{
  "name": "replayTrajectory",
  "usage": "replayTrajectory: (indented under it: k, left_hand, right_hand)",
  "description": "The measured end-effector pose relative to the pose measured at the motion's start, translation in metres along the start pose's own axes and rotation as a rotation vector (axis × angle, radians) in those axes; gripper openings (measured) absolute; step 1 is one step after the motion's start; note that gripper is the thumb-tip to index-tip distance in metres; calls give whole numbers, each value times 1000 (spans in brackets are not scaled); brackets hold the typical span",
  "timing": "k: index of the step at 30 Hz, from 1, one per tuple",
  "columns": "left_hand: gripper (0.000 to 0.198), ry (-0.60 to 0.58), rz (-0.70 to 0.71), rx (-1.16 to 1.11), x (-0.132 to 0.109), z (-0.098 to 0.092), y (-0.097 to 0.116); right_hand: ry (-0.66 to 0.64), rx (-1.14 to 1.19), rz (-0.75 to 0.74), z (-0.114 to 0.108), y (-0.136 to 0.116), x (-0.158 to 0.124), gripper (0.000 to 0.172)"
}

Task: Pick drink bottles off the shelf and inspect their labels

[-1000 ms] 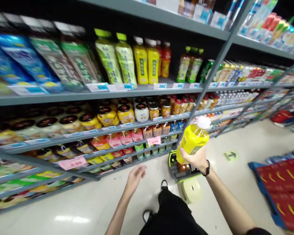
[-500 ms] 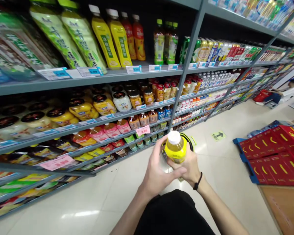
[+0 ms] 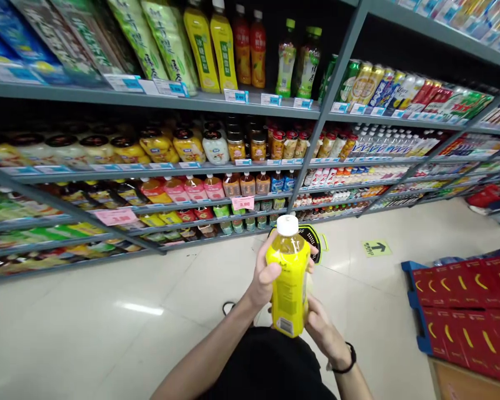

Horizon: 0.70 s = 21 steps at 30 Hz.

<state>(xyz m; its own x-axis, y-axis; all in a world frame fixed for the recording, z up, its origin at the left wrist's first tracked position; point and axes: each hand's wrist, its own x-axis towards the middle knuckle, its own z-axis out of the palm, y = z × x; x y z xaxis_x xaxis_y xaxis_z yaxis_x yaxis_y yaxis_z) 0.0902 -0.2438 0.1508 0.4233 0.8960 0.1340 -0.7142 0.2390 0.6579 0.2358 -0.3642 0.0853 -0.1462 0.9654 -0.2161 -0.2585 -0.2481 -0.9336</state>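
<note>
A yellow-labelled drink bottle (image 3: 289,283) with a white cap stands nearly upright in front of me, its barcode showing low on the label. My left hand (image 3: 265,275) is closed round its upper part, thumb across the front and fingertips showing at the far right edge. Against the lower right side of the bottle is my right hand (image 3: 323,328), a dark band on its wrist. The right fingers are partly hidden behind the bottle. Just beyond it on the floor sits a black shopping basket (image 3: 312,244) with a yellow-green rim, partly covered by bottle and hands.
Shelves of bottled drinks (image 3: 210,44), jars (image 3: 187,145) and cans (image 3: 362,83) run along the far side. Pink price tags (image 3: 115,216) stick out from the lower racks. To the right, red cartons (image 3: 462,316) are stacked on a blue pallet (image 3: 416,311). A floor arrow sign (image 3: 376,248) lies between.
The bottle has tipped so that its whole label now faces me, where before mostly its cap and top showed. My right hand has moved down to its lower side. The view has shifted.
</note>
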Motion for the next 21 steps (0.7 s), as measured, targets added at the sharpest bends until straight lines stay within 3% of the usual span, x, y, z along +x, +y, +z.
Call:
replayTrajectory:
  k: [3, 7, 15, 21]
  left_hand:
    - [80, -61, -7, -3, -9, 13, -16]
    - [82, -154, -22, 32, -20, 22, -29]
    - [59, -176, 9, 175, -37, 51, -28]
    - [50, -194, 18, 193, -41, 63, -34]
  right_hand:
    - [-69, 105, 22, -16, 7, -18, 65]
    - [-42, 137, 3, -36, 9, -34, 64]
    - [157, -30, -102, -47, 7, -59, 59]
    - [163, -52, -119, -58, 4, -70, 59]
